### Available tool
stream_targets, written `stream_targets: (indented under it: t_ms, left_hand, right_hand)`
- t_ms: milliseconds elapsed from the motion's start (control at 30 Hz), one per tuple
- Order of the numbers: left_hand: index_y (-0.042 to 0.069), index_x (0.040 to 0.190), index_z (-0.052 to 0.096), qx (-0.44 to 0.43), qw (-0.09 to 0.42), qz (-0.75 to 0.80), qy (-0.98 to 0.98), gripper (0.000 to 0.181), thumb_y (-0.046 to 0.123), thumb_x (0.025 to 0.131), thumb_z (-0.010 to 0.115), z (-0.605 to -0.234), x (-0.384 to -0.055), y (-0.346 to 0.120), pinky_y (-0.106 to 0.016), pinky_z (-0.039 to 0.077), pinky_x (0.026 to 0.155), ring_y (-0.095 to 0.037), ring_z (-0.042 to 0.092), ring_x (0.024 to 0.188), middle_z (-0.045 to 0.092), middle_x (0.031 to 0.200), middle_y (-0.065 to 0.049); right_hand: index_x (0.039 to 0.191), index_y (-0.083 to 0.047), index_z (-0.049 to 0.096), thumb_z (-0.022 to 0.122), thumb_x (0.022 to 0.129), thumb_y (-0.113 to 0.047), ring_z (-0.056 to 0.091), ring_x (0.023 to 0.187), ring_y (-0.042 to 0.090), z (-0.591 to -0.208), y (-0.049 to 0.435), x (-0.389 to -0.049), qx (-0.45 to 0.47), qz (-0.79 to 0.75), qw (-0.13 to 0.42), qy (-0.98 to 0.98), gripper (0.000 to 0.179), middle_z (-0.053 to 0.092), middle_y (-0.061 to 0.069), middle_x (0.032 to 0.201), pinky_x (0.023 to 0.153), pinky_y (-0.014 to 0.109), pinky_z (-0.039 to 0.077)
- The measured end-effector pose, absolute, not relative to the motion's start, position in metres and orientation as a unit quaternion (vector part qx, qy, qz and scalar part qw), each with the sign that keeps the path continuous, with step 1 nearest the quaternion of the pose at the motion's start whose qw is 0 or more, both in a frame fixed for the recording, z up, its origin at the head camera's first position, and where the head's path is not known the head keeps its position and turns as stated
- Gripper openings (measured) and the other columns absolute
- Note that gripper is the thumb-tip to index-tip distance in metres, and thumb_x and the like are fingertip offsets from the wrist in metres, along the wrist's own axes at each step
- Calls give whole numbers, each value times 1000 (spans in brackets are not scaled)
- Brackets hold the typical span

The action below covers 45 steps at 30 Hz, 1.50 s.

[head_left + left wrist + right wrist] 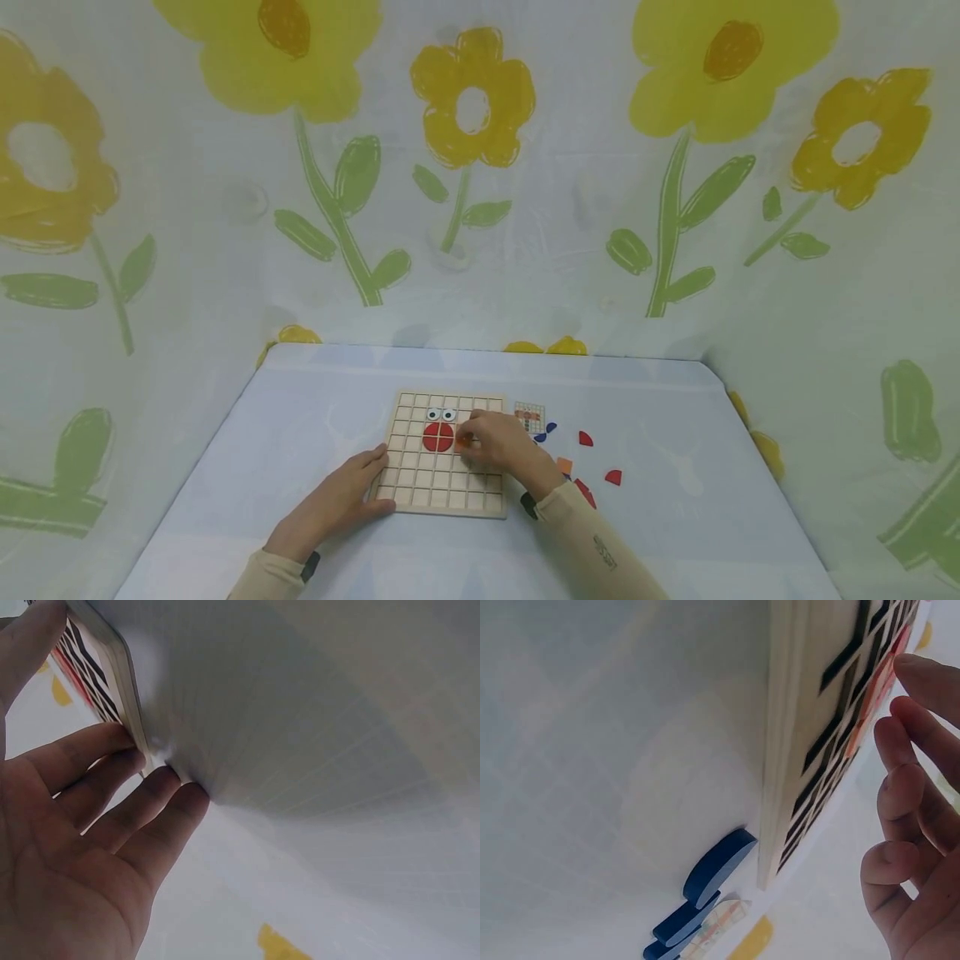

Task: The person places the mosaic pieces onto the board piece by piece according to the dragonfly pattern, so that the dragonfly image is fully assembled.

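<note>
A square wooden grid board (431, 479) lies on the table with two eye pieces (441, 414) above a red circle (437, 437) made of quarter pieces. My left hand (339, 500) rests at the board's near left corner, fairly straight fingers against the left edge and thumb by the front edge. Over the board, my right hand (495, 443) pinches an orange piece (462, 440) just right of the red circle. In the right wrist view, the orange piece (856, 739) lies low at the grid, with thumb and index fingertips close together at it.
Right of the board lies a small pattern card (529, 414) with blue pieces (551, 427) beside it. Loose red quarter pieces (586, 438) and an orange square (564, 465) are scattered further right. A flower-print cloth (480, 225) hangs behind the table.
</note>
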State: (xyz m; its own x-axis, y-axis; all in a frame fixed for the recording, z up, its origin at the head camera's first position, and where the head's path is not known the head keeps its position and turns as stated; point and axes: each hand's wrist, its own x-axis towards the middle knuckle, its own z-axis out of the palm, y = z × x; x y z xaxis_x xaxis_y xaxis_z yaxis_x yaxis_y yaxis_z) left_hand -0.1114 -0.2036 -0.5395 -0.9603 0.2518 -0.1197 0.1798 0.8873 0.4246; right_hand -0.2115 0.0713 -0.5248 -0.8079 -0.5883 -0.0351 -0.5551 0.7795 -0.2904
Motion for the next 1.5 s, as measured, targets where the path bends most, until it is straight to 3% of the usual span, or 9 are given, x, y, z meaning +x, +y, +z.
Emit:
stream_targets:
  t_ms: [200,433,700,967,1067,1267,1500]
  left_hand:
    - [-1,147,50,106,98,212,967,88,47,81,82,-539,-111,-203,-50,35,119,-35,38,144,40,159,-13]
    - [-2,147,49,116,91,211,966,87,47,82,82,-538,-111,-203,-50,36,119,-35,39,144,40,159,-13]
    - [-2,146,50,122,88,209,966,86,47,82,81,-536,-110,-204,-50,35,119,-36,39,144,40,158,-14]
    - [-4,145,51,127,81,213,965,85,45,83,82,-535,-109,-204,-50,36,119,-36,40,143,41,158,-15]
    - [-3,145,51,126,78,211,966,85,45,83,82,-534,-109,-204,-50,36,119,-36,40,143,41,158,-15]
    - [-4,145,50,126,76,209,967,85,45,83,82,-534,-109,-204,-50,36,118,-37,40,143,41,157,-16]
    - [-4,145,50,126,80,213,966,85,45,83,81,-535,-108,-203,-50,35,119,-36,40,143,41,157,-16]
  right_hand:
    - [109,-27,78,77,91,-36,56,82,6,-523,76,-205,-311,-150,38,938,19,68,-13,102,70,19,53]
    - [114,-22,77,76,92,-34,64,90,7,-515,91,-192,-306,-180,0,935,25,71,-11,106,74,24,55]
    - [117,-26,76,79,90,-37,62,92,9,-507,112,-179,-284,-185,-41,940,29,69,-11,104,82,29,59]
    - [118,-24,74,85,85,-29,56,72,7,-506,144,-176,-280,-214,-123,928,35,68,-8,101,60,18,51]
    - [118,-23,73,86,83,-26,58,72,8,-505,156,-177,-271,-224,-141,926,37,67,-10,105,59,16,50]
    - [126,-29,71,85,84,-27,58,75,11,-503,175,-174,-234,-226,-129,937,44,68,-10,106,56,17,47]
    - [127,-25,70,86,84,-28,53,76,8,-510,197,-168,-171,-213,-93,957,46,68,-6,104,55,18,45]
